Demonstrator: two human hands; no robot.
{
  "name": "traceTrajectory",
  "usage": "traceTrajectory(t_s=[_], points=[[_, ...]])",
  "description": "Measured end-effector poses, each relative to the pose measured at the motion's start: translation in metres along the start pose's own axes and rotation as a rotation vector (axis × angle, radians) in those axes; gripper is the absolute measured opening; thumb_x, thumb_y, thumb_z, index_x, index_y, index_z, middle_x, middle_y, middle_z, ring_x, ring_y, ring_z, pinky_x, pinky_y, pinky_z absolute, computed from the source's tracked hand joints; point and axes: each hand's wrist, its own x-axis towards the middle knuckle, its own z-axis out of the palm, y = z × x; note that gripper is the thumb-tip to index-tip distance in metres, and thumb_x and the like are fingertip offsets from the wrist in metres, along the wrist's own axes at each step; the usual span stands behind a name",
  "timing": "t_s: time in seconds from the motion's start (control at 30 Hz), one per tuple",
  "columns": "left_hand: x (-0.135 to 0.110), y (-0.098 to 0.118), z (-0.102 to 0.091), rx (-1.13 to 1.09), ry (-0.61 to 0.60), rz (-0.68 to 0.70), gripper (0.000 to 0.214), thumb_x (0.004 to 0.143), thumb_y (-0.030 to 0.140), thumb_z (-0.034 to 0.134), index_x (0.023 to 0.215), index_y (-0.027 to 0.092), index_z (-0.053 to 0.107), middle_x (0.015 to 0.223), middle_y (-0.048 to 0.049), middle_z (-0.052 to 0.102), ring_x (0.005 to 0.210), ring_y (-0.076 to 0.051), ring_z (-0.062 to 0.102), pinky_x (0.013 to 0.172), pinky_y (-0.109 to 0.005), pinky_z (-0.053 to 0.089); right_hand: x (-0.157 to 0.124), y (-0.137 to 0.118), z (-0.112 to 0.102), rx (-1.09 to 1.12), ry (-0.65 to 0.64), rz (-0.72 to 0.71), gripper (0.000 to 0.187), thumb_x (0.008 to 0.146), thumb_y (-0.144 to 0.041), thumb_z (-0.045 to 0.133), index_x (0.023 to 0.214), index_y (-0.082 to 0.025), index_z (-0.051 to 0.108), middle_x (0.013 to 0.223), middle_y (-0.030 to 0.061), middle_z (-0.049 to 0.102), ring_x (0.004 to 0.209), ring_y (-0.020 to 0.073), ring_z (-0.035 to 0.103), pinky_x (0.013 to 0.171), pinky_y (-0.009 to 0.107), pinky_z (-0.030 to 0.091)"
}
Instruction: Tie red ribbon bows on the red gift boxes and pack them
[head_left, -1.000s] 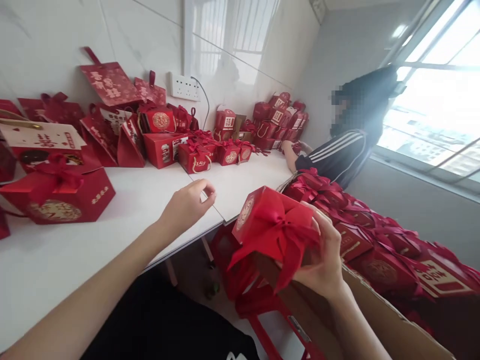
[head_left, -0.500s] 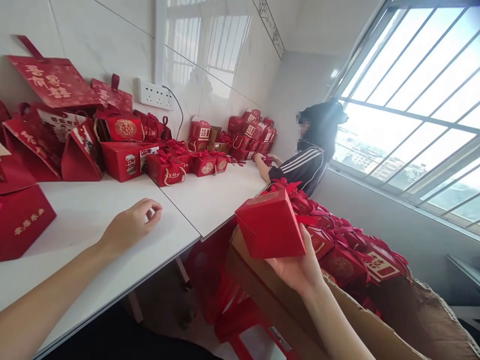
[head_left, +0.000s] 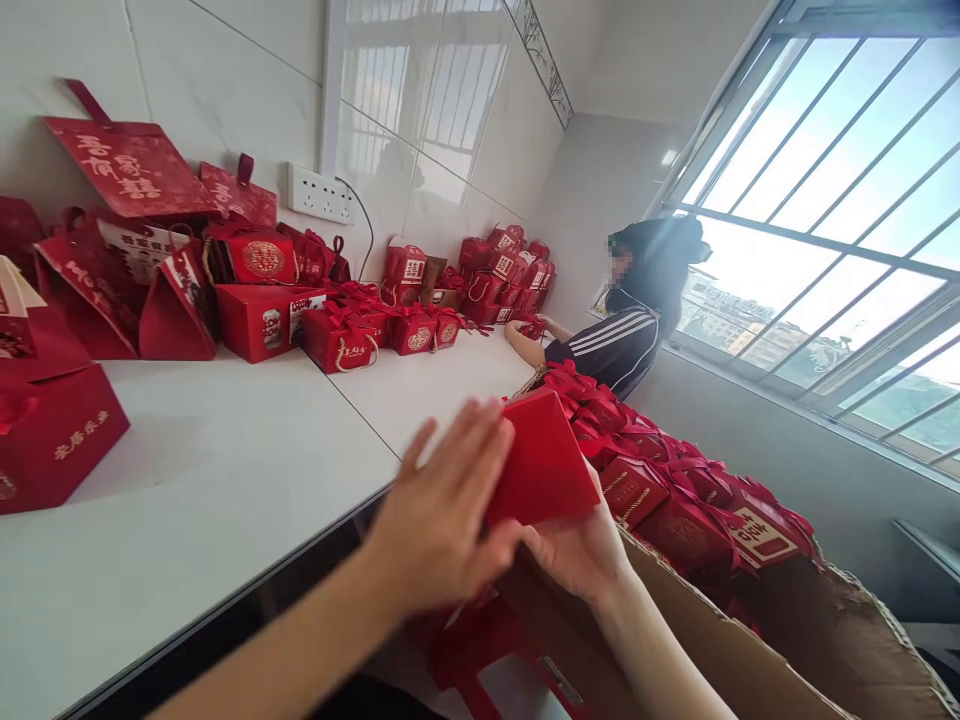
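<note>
A plain red gift box (head_left: 547, 460) is held up over the near side of the carton, resting in my right hand (head_left: 589, 555). My right fingers are partly hidden behind and under it. At the box's left side is my left hand (head_left: 442, 510), fingers stretched out and slightly blurred by motion; whether its palm touches the box I cannot tell. The large cardboard carton (head_left: 697, 610) just beyond holds many red gift boxes (head_left: 690, 525) with ribbons.
A white table (head_left: 217, 450) runs along the tiled wall, with rows of red gift boxes (head_left: 341, 335) at its back. One larger red box (head_left: 67, 440) sits at left. A co-worker (head_left: 619, 345) handles something red at the far end. Below is a red stool (head_left: 469, 650).
My left hand has moved right from above the table to the side of the red gift box, its fingers now straightened. The box in my right hand has turned slightly.
</note>
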Motion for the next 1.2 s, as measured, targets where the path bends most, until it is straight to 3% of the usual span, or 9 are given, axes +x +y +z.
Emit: traceTrajectory(t_s=[0.07, 0.13, 0.23, 0.4, 0.63, 0.83, 0.97, 1.1, 1.2], points=[[-0.016, 0.043, 0.012, -0.042, -0.077, 0.05, 0.061, 0.085, 0.05, 0.042, 0.128, 0.007, 0.048, 0.138, -0.0192, 0.045, 0.136, -0.032, 0.029, 0.109, -0.043, 0.025, 0.004, 0.001, 0.001, -0.015, 0.026, -0.034, 0.04, 0.075, -0.051, 0.063, 0.101, -0.02, 0.065, 0.101, 0.0044, 0.07, 0.091, 0.0194, 0.064, 0.073, 0.03, 0.057], [-0.043, 0.072, 0.026, -0.111, 0.017, 0.304, 0.031, 0.087, 0.033, 0.048, 0.116, 0.025, 0.059, 0.139, 0.0, 0.048, 0.137, -0.018, 0.027, 0.11, -0.034, 0.026, 0.007, 0.0, 0.002, -0.015, 0.051, -0.057, 0.04, 0.075, -0.052, 0.063, 0.101, -0.021, 0.065, 0.101, 0.0036, 0.07, 0.092, 0.0199, 0.064, 0.075, 0.031, 0.056], [-0.074, 0.083, 0.036, -0.241, 0.016, 0.377, 0.019, 0.088, 0.02, 0.05, 0.096, 0.028, 0.065, 0.13, 0.0112, 0.056, 0.126, -0.007, 0.041, 0.108, -0.025, 0.032, 0.009, -0.002, 0.005, 0.005, 0.045, -0.061, 0.038, 0.078, -0.049, 0.06, 0.106, -0.024, 0.061, 0.107, 0.0016, 0.068, 0.096, 0.0191, 0.063, 0.074, 0.031, 0.056], [-0.055, 0.039, 0.01, -0.575, -0.044, 0.106, 0.015, 0.082, 0.009, 0.046, 0.079, 0.017, 0.059, 0.084, -0.0022, 0.069, 0.082, -0.013, 0.062, 0.09, -0.033, 0.048, 0.01, -0.001, 0.005, -0.101, 0.08, -0.108, 0.041, 0.076, -0.052, 0.061, 0.104, -0.021, 0.061, 0.103, 0.0035, 0.069, 0.093, 0.02, 0.065, 0.074, 0.032, 0.057], [-0.002, -0.029, -0.031, -0.668, 0.103, -0.635, 0.017, 0.088, 0.023, 0.04, 0.075, 0.02, 0.052, 0.065, -0.0003, 0.052, 0.057, -0.012, 0.051, 0.048, -0.023, 0.042, 0.006, -0.001, -0.013, -1.117, 0.049, -0.868, 0.085, 0.057, -0.019, 0.083, 0.128, -0.032, 0.038, 0.133, 0.0072, 0.045, 0.123, 0.0265, 0.045, 0.095, 0.042, 0.048], [0.031, -0.032, -0.024, -0.675, -0.31, -0.949, 0.041, 0.082, 0.057, 0.044, 0.093, 0.021, 0.059, 0.083, -0.0024, 0.064, 0.072, -0.017, 0.06, 0.058, -0.027, 0.049, 0.006, -0.002, -0.013, -1.509, -0.114, -1.094, 0.094, 0.061, -0.01, 0.076, 0.137, -0.033, 0.025, 0.142, 0.0111, 0.027, 0.135, 0.0302, 0.027, 0.099, 0.052, 0.043], [0.036, -0.025, -0.016, -0.716, -0.392, -0.966, 0.037, 0.081, 0.055, 0.047, 0.084, 0.02, 0.059, 0.076, -0.0007, 0.063, 0.059, -0.013, 0.057, 0.048, -0.024, 0.044, 0.004, -0.004, -0.014, -1.601, -0.127, -1.124, 0.096, 0.062, -0.012, 0.076, 0.138, -0.034, 0.022, 0.142, 0.0124, 0.027, 0.133, 0.0328, 0.03, 0.099, 0.057, 0.041], [0.03, -0.013, -0.014, -0.637, -0.196, -0.843, 0.024, 0.084, 0.043, 0.052, 0.078, 0.02, 0.056, 0.073, 0.0007, 0.061, 0.065, -0.012, 0.058, 0.048, -0.02, 0.042, 0.0, -0.005, -0.016, -1.599, -0.126, -1.129, 0.095, 0.064, -0.011, 0.075, 0.138, -0.035, 0.022, 0.143, 0.0118, 0.026, 0.133, 0.0328, 0.03, 0.099, 0.058, 0.041], [0.025, -0.001, -0.014, -0.534, -0.048, -0.554, 0.01, 0.087, 0.028, 0.052, 0.082, 0.02, 0.055, 0.072, 0.0014, 0.061, 0.068, -0.011, 0.058, 0.057, -0.02, 0.045, -0.002, -0.005, -0.019, -1.587, -0.125, -1.126, 0.091, 0.066, -0.014, 0.075, 0.138, -0.036, 0.023, 0.143, 0.0111, 0.026, 0.133, 0.0327, 0.031, 0.1, 0.058, 0.04]])
